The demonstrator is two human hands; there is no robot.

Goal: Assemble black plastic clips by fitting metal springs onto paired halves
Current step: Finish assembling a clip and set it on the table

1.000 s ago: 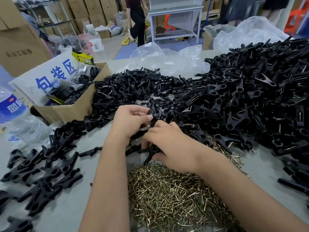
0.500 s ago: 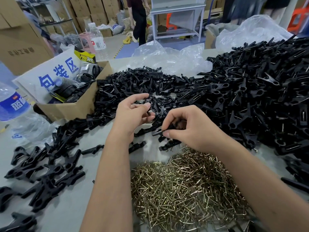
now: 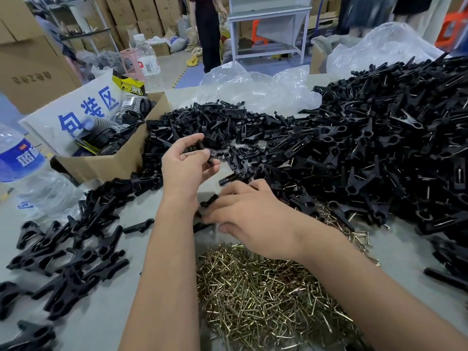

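Observation:
A large heap of black clip halves (image 3: 342, 148) covers the table from the centre to the right. A pile of brass-coloured metal springs (image 3: 266, 295) lies near me. My left hand (image 3: 186, 165) is raised over the heap's near edge, fingers curled round a small black clip half (image 3: 214, 157). My right hand (image 3: 253, 219) lies palm down on the table, fingertips touching loose black halves (image 3: 209, 201) between the two piles. Whether it grips one is hidden under the fingers. Assembled clips (image 3: 73, 254) lie spread at the left.
An open cardboard box (image 3: 111, 158) with a blue-lettered sign and dark parts stands at the left. Water bottles (image 3: 15, 158) are beside it. Clear plastic bags (image 3: 255, 84) lie behind the heap. A person stands on the floor at the back near stacked cartons.
My right hand has dropped from the heap's edge toward me, onto loose halves by the springs. My left hand has lifted slightly and spread its fingers.

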